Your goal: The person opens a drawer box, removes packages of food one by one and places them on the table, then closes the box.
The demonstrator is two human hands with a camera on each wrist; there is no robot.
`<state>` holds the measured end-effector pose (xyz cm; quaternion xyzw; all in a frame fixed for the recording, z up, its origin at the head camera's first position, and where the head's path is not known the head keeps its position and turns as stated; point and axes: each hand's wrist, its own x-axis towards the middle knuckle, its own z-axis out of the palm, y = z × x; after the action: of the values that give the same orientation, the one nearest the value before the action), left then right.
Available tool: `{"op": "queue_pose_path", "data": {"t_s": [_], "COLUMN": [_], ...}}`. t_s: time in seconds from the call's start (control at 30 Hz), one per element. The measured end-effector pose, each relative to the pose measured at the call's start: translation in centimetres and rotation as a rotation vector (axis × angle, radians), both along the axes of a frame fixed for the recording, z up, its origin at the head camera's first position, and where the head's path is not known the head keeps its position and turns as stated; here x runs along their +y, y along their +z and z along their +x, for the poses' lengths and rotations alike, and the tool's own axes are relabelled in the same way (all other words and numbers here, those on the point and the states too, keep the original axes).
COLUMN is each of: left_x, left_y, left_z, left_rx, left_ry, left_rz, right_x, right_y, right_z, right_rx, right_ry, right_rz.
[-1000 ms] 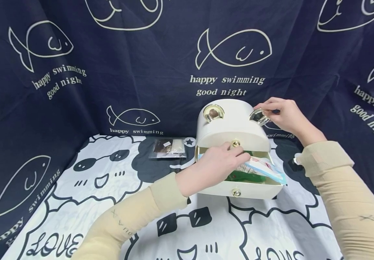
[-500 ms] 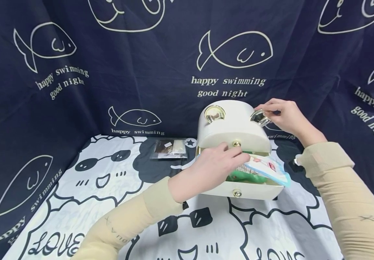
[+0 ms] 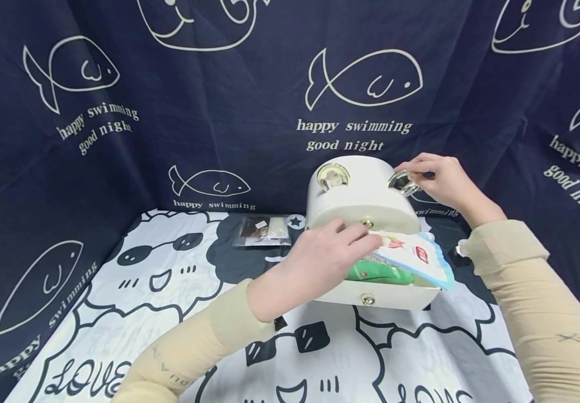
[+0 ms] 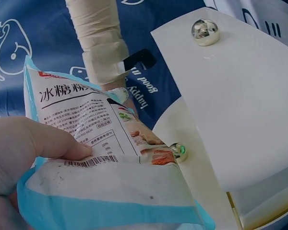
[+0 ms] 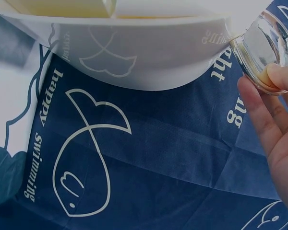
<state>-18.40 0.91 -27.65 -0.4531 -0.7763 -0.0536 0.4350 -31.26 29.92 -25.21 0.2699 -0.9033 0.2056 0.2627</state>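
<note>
A white cabinet point(image 3: 362, 204) with round shiny gold ears stands at the back right in the head view, its lower drawer point(image 3: 400, 296) pulled out. My left hand point(image 3: 317, 257) pinches a white bag of rock sugar point(image 3: 413, 254) with light-blue edges, tilted above the drawer. In the left wrist view the thumb presses beside the bag's barcode point(image 4: 91, 161). A green packet point(image 3: 382, 273) lies in the drawer, partly hidden by the bag. My right hand point(image 3: 443, 180) grips the cabinet's right ear point(image 5: 259, 48) between thumb and fingers.
A flat clear plastic packet point(image 3: 263, 230) with dark and pale contents lies left of the cabinet. Dark blue fabric point(image 3: 249, 134) with fish prints hangs close behind it. A white printed cloth point(image 3: 169, 308) covers the table.
My left hand has moved slightly left and up with the bag. The bag has risen from the drawer, uncovering more of the green packet. The right hand stays on the ear.
</note>
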Motion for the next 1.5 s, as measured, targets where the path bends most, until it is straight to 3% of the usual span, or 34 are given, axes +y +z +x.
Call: {"op": "queue_pose_path", "data": {"t_s": [0.67, 1.07, 1.5], "left_x": [-3.6, -5.8, -8.9], "left_y": [0.7, -0.2, -1.5], "left_z": [1.0, 0.6, -0.2], "left_rx": [0.026, 0.039, 0.032], "left_ry": [-0.002, -0.001, 0.062], "left_rz": [0.089, 0.131, 0.148], "right_x": [-0.2, -0.2, -0.1], "right_y": [-0.1, 0.0, 0.1], "right_z": [0.0, 0.0, 0.2], "right_rx": [0.008, 0.016, 0.003], "right_ry": [0.002, 0.010, -0.023], "right_rz": [0.006, 0.000, 0.019]}}
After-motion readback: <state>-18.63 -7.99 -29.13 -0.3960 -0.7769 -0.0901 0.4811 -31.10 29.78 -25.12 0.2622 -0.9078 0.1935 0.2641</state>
